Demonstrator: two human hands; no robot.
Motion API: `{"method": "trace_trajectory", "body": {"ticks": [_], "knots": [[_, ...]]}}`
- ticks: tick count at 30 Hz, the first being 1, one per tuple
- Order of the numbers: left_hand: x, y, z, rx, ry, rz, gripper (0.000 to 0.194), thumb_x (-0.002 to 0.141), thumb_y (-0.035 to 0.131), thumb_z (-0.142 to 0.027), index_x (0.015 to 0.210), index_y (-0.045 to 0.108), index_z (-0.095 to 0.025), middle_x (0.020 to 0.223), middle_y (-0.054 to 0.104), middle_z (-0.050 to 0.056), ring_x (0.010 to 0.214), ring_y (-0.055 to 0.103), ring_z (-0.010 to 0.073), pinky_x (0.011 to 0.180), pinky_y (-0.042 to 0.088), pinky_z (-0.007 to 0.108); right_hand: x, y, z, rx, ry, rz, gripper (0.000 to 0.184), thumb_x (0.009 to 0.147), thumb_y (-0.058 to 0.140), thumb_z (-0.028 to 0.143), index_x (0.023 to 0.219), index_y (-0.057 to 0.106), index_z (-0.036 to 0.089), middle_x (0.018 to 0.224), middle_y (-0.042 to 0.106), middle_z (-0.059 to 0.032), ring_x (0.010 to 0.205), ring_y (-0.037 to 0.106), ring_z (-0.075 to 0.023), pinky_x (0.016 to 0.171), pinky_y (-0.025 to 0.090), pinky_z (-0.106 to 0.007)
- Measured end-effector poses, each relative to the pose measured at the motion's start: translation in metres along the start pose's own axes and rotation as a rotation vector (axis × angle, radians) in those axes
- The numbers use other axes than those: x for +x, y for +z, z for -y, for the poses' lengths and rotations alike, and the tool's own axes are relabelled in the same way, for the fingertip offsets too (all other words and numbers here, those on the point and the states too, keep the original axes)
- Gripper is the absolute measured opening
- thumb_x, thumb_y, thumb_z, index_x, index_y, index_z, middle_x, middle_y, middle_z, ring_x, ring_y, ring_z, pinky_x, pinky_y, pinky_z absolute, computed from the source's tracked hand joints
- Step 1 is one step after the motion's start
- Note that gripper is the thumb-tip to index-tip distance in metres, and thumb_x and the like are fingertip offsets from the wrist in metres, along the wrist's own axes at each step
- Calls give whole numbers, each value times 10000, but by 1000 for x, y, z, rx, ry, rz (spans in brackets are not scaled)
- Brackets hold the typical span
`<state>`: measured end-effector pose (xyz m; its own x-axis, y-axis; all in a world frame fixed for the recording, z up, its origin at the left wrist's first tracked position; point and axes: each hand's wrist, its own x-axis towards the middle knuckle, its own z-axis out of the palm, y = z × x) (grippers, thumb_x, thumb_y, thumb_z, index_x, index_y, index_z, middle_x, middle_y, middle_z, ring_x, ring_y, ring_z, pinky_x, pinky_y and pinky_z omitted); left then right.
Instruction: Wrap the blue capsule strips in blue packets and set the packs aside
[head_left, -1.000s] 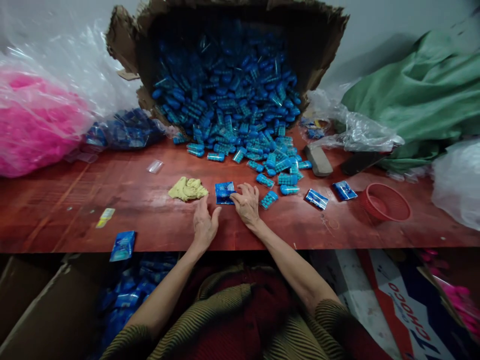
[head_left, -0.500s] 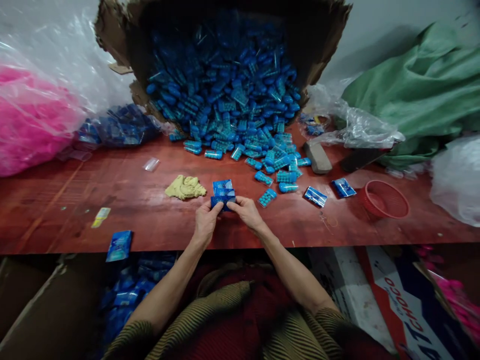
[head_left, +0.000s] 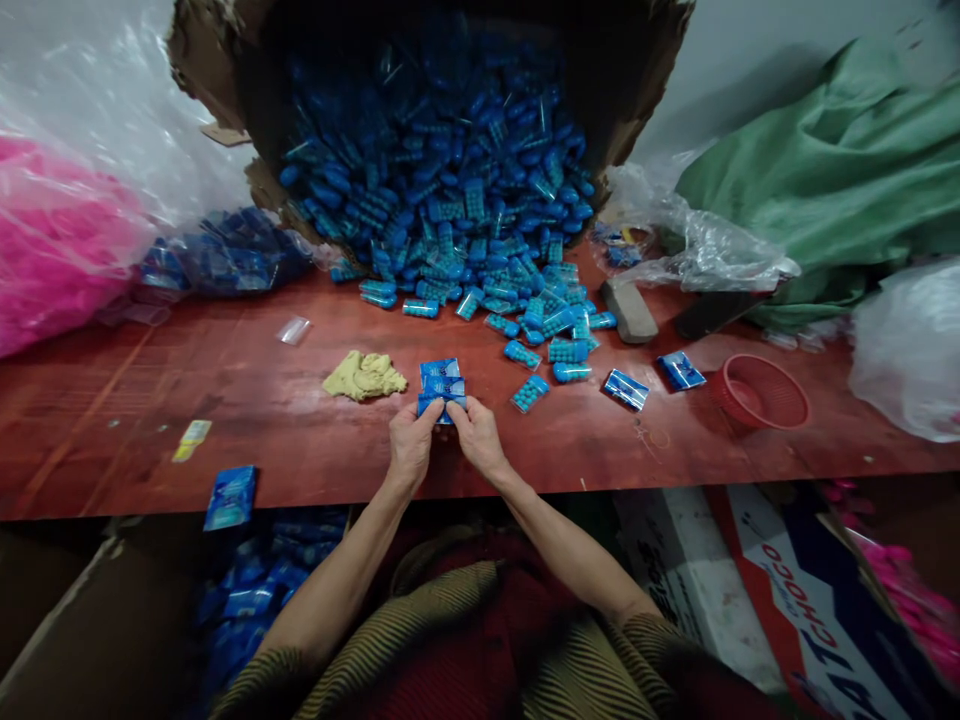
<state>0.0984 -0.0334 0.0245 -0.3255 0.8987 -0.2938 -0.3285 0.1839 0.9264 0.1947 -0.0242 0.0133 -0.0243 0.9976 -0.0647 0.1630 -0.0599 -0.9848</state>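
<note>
My left hand [head_left: 412,440] and my right hand [head_left: 478,437] meet at the front middle of the red-brown table. Between their thumbs and fingers they grip a blue printed card [head_left: 441,402], each at one side. Just beyond it, more blue printed cards [head_left: 439,371] overlap; whether they are joined to the held one I cannot tell. A crumpled yellow cloth [head_left: 365,376] lies left of my hands. To the right is a clear pack of light-blue balls with a blue cap [head_left: 529,393]. Farther right lie two blue packets, a nearer one [head_left: 626,390] and a farther one [head_left: 681,371].
A torn cardboard box [head_left: 217,60] at the back spills many blue capped packs [head_left: 480,200]. A red plastic basket [head_left: 761,391], a grey block [head_left: 628,310] and green cloth [head_left: 817,180] are at right. A blue packet [head_left: 230,497] overhangs the front edge; pink bagged goods [head_left: 60,240] stand left.
My right thumb has moved inward along the card, closer to the left thumb. Both hands keep hold of it. The whole view has shifted slightly.
</note>
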Motion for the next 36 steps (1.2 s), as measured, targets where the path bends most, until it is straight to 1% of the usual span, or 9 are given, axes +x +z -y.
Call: {"method": "trace_trajectory", "body": {"ticks": [3,8,12,15,19,23,28,32,36], "knots": [[-2,1,-5,-32,-43,24,275,577,735,-367,617,595,-134,469,541,-41,393,450,71,407,374,200,0,-2,0,40,18,20,286,815,465,437,664,492,195,580,492,36,553,438,-112,524,355,-224],[-8,-4,-16,-65,-235,185,349,529,773,-387,667,598,-119,545,600,-1,433,521,97,389,369,199,2,-18,7,102,8,74,349,821,461,469,614,460,188,571,435,43,548,390,-96,527,316,-221],[-10,-7,-18,-83,-276,132,363,501,800,-368,645,579,-118,524,580,-17,416,501,75,388,354,184,1,-31,14,61,-23,101,391,830,448,479,569,396,193,559,339,52,540,315,-86,517,255,-226],[-10,-8,-16,-95,-295,126,392,488,808,-385,661,583,-115,533,585,-16,416,496,67,391,353,179,1,-33,17,143,36,135,345,806,480,462,600,443,187,578,376,52,549,335,-86,532,275,-223],[-11,-9,-17,-64,-342,198,410,496,799,-408,693,582,-120,547,584,-17,430,515,84,382,344,184,1,-33,18,189,119,131,278,753,545,417,620,490,179,583,430,53,551,365,-84,552,309,-223],[-13,-7,-17,-54,-305,163,392,506,783,-410,688,568,-138,551,579,-30,434,512,86,389,349,186,0,-30,19,154,114,86,227,720,578,387,656,534,174,618,500,47,586,431,-90,600,353,-228],[-12,-5,-9,6,-173,155,377,537,768,-442,593,544,-143,482,523,-44,416,445,64,410,360,192,-1,-28,17,362,203,126,310,655,630,344,887,509,179,591,500,79,525,444,-79,542,359,-212],[-13,-8,-8,2,-243,203,394,544,774,-458,625,569,-132,510,562,-13,428,481,83,418,377,209,-1,-28,13,253,126,44,297,691,600,309,933,478,187,538,444,107,491,419,-79,514,353,-206],[-14,-11,-12,-39,-363,320,361,530,808,-377,669,600,-116,564,612,23,460,531,90,442,392,197,-1,-30,13,59,-1,9,231,765,560,326,942,524,181,611,516,62,587,497,-108,588,399,-229]]}}
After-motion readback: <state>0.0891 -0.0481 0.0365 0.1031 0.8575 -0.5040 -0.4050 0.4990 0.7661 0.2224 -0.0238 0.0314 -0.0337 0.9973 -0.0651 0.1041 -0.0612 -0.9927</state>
